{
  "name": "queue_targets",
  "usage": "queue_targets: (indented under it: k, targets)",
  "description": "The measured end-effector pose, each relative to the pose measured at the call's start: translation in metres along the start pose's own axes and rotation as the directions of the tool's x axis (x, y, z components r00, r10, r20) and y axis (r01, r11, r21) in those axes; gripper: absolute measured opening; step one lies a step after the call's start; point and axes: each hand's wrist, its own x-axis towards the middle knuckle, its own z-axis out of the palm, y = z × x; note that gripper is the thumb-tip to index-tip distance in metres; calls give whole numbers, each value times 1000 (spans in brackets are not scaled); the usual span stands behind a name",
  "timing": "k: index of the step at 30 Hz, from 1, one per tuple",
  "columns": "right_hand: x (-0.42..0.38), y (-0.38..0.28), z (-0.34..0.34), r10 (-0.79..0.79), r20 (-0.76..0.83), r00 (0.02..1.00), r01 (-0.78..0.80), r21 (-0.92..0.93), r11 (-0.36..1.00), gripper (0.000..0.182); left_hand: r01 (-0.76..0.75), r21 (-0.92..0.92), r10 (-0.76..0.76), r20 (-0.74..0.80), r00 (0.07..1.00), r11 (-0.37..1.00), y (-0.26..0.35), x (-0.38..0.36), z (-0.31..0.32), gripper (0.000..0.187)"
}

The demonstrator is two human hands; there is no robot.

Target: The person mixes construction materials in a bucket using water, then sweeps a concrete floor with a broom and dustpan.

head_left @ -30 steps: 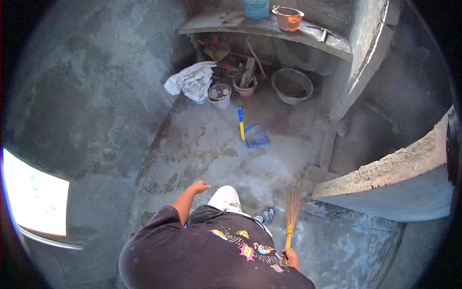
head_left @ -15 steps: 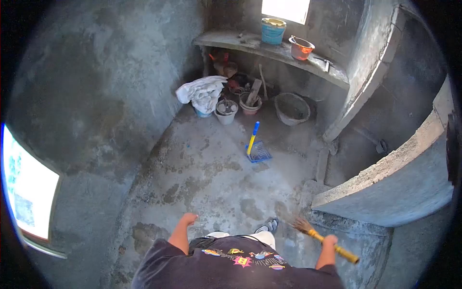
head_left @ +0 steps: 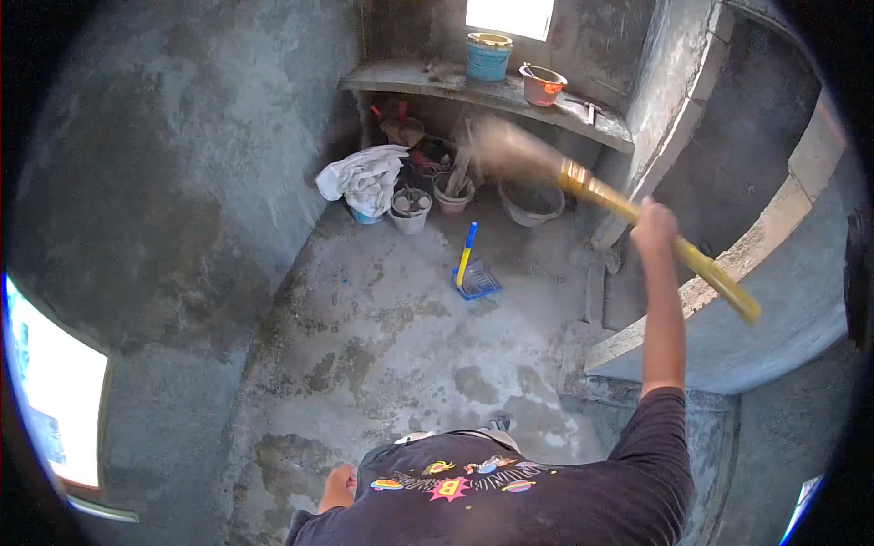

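Our right hand closed round long yellow-handled bristle broom, left hand grip unclear, blue plastic dustpan on floor.

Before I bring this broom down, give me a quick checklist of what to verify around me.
1. Grip on the broom: ok, the right hand is wrapped around its handle.
2. Bristles on the floor: not ok, they are raised.
3. Bristles clear of the basin: cannot tell, they are motion-blurred and a single view leaves depth unclear.
4. Dustpan on the floor: ok, its handle sticks up.
5. Left hand away from the broom: ok, it is low beside the body.
6. Floor free of marks: not ok, dark patches show.
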Motion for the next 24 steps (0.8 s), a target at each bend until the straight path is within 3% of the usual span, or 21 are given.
queue_targets:
  k: [2, 3, 4, 5, 7, 8, 11, 12, 14, 15, 16, 18, 19, 20, 23, 24]
  targets:
    - [-11, 15, -79, 135, -54, 989, -117, 254, 960, 22, -171, 9, 171, -7, 985, 985, 17, -20, 2, 31]
    - [-18, 31, -100, 172, -132, 976, -97, 443, 891, 29, -292, 20, 293, -85, 952, 956, 26, -25, 4, 31]
    - [-23, 41, -113, 235, -214, 948, -53, 622, 781, 37, -246, -21, 244, -73, 967, 969, 11, -3, 6, 32]
    - [-26, 45, -118, 237, -222, 946, -49, 623, 781, 37, -92, -115, 88, -34, 996, 989, 2, 28, 11, 32]
    - [-35, 49, -122, 408, -142, 902, -21, 929, 370, 32, 361, -395, -357, 87, 930, 845, -30, 109, 30, 33]
    - [-38, 51, -120, 403, -145, 904, -18, 928, 373, 32, 429, -452, -431, 105, 896, 782, -26, 125, 31, 33]
    - [-36, 59, -97, 541, -328, 775, 307, 943, 132, 28, 445, -407, -443, 105, 890, 798, 26, 135, 9, 34]
    - [-37, 55, -102, 536, -329, 778, 308, 942, 132, 28, 435, -425, -429, 118, 896, 793, 34, 138, 6, 34]
    - [-39, 49, -116, 789, -308, 532, 400, 913, 86, 25, 426, -431, -426, 103, 899, 796, 49, 142, 3, 33]
    - [-38, 50, -120, 826, -366, 429, 462, 875, 147, 21, 413, -431, -419, 85, 904, 803, 54, 141, 3, 33]
    - [-38, 49, -128, 825, -367, 430, 464, 874, 147, 21, 412, -433, -419, 86, 904, 802, 58, 139, 3, 33]
    - [-37, 45, -146, 964, -186, 192, 597, 801, 36, 22, 425, -410, -437, 69, 897, 807, 58, 139, 7, 34]
    - [-33, 53, -144, 974, -141, 177, 718, 696, -30, 20, 425, -413, -438, 70, 896, 805, 57, 137, 9, 34]
    - [-31, 53, -151, 973, -142, 181, 718, 695, -32, 20, 452, -413, -458, 91, 884, 790, 51, 135, 13, 35]
    - [-20, 61, -165, 999, 31, 29, 896, 442, -40, 17, 523, -417, -519, 135, 844, 743, 28, 128, 31, 36]
    - [-14, 62, -167, 998, 38, 40, 900, 433, -52, 17, 563, -416, -554, 155, 818, 714, 20, 122, 37, 36]
